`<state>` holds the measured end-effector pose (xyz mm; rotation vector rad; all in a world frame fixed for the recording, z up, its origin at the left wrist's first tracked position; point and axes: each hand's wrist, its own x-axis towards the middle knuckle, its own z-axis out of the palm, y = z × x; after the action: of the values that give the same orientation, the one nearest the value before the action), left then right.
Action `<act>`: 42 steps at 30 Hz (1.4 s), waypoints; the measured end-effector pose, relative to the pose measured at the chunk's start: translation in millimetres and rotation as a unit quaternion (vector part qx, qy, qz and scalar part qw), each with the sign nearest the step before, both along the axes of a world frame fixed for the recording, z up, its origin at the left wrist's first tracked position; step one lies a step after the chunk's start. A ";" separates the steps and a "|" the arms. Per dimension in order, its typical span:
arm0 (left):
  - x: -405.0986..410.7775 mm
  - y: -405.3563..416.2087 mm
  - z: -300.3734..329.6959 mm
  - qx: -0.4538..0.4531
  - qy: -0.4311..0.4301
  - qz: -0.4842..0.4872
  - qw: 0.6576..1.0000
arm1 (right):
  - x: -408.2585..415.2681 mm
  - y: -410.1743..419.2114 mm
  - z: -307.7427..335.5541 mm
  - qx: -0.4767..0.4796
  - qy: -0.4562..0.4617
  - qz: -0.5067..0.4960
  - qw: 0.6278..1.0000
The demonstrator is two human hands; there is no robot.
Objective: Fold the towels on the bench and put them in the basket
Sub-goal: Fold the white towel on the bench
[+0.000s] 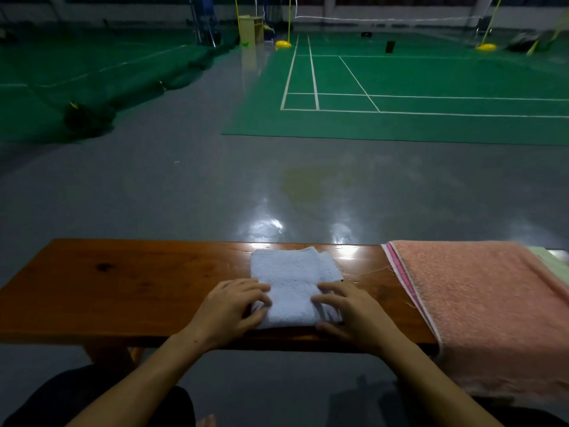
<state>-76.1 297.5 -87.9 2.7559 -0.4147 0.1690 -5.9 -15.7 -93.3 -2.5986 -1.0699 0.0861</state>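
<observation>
Bench (123, 288) — both hands, L (229, 309) & R (348, 315), grip folded blue towel (291, 278)

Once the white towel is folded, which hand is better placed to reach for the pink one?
Right. The right hand grips the white towel on the side nearer the pink towel; the left hand would have to cross over.
</observation>
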 end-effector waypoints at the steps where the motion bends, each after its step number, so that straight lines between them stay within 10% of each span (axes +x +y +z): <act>1: -1.6 0.0 0.7 0.002 0.002 -0.004 1.000 | -0.2 0.4 -0.4 -0.007 -0.014 0.002 1.000; 11: 7.2 15.3 0.1 0.068 -0.037 -0.035 0.996 | 8.4 3.8 -2.8 -0.031 -0.069 0.011 0.997; 42: 10.1 8.9 13.0 -0.161 0.050 0.109 0.980 | 11.7 16.4 10.3 0.146 0.094 -0.138 0.975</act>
<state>-66.0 306.4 -74.9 2.4707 -0.0493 0.1375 5.8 0.7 -83.0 -2.3873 -0.5988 0.0972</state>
